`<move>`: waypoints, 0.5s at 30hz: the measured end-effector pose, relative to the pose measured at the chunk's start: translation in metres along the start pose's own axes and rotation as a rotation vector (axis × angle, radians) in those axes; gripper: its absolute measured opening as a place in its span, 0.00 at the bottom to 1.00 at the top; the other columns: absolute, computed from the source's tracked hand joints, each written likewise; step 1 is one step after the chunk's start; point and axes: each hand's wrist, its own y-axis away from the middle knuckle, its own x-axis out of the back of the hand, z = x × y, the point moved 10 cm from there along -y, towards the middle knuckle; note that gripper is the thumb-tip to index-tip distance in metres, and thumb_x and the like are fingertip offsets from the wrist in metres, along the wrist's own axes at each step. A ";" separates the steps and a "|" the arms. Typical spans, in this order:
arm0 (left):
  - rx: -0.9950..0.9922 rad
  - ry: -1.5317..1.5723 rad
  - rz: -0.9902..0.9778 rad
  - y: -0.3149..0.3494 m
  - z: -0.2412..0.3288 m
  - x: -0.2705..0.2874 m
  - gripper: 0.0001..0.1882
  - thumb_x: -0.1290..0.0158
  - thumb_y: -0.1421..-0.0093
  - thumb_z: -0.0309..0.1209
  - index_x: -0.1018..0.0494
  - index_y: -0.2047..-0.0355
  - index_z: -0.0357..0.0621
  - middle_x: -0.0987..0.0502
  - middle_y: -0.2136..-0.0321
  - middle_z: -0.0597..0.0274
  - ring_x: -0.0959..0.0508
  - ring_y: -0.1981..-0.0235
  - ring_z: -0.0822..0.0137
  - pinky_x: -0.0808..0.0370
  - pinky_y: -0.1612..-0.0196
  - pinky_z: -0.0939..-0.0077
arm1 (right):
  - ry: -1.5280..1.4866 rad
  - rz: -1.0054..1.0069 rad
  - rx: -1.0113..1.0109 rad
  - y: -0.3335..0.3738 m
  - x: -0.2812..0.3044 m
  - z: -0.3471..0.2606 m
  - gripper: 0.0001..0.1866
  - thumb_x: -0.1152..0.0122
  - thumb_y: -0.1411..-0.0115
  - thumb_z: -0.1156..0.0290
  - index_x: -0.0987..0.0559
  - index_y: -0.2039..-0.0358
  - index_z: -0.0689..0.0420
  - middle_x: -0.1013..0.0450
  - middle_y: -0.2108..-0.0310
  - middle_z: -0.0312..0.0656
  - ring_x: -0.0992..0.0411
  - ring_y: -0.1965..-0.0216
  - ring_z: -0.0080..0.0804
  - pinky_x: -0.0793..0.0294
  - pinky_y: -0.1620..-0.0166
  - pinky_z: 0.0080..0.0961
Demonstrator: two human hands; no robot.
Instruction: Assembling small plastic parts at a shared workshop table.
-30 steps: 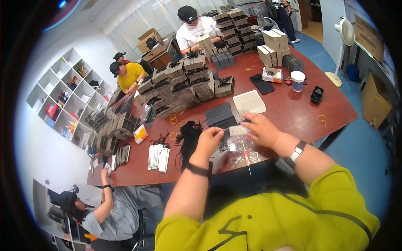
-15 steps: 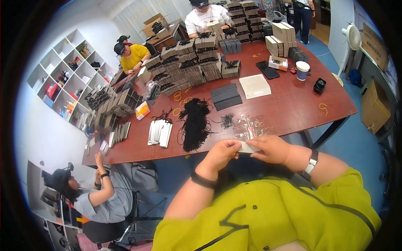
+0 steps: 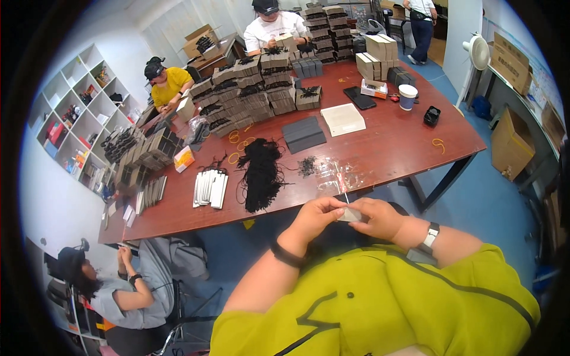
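Observation:
Just off the table's near edge, my left hand and my right hand meet, fingertips pinching a small pale card between them. A thin white-and-red stick lies beyond my fingers on clear plastic film. To the left of the film is a patch of tiny black pieces. Further left lie a thick bundle of black cords and a fanned row of white tags. Behind them rest a dark grey card stack and a cream card stack.
High stacks of grey tags rise at the back of the red table. A phone, a paper cup and a black object stand right. Co-workers sit left and behind; yellow rubber bands lie about.
The whole scene has shifted left in the view. My hands remain together, and the card between them sits at a different tilt. The seated person at lower left has brought both hands together.

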 end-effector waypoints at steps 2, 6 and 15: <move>0.014 0.003 -0.022 0.001 0.002 -0.004 0.10 0.48 0.41 0.24 0.27 0.59 0.37 0.24 0.66 0.63 0.26 0.66 0.75 0.28 0.62 0.81 | -0.005 0.048 0.011 0.003 0.002 0.001 0.21 0.36 0.54 0.70 0.26 0.58 0.59 0.28 0.67 0.47 0.27 0.68 0.42 0.26 0.66 0.30; 0.015 0.081 -0.130 0.002 0.007 -0.018 0.16 0.47 0.43 0.22 0.31 0.53 0.38 0.26 0.61 0.62 0.27 0.62 0.74 0.28 0.58 0.80 | -0.009 0.114 0.029 0.004 0.010 0.002 0.20 0.37 0.54 0.71 0.26 0.59 0.59 0.28 0.67 0.47 0.27 0.68 0.43 0.27 0.65 0.30; -0.205 -0.309 -0.046 0.009 0.030 -0.014 0.22 0.44 0.47 0.18 0.32 0.50 0.38 0.29 0.60 0.64 0.27 0.60 0.72 0.28 0.56 0.79 | -0.074 0.053 0.031 0.004 0.011 0.006 0.22 0.35 0.52 0.66 0.26 0.56 0.59 0.27 0.64 0.48 0.26 0.65 0.43 0.26 0.62 0.29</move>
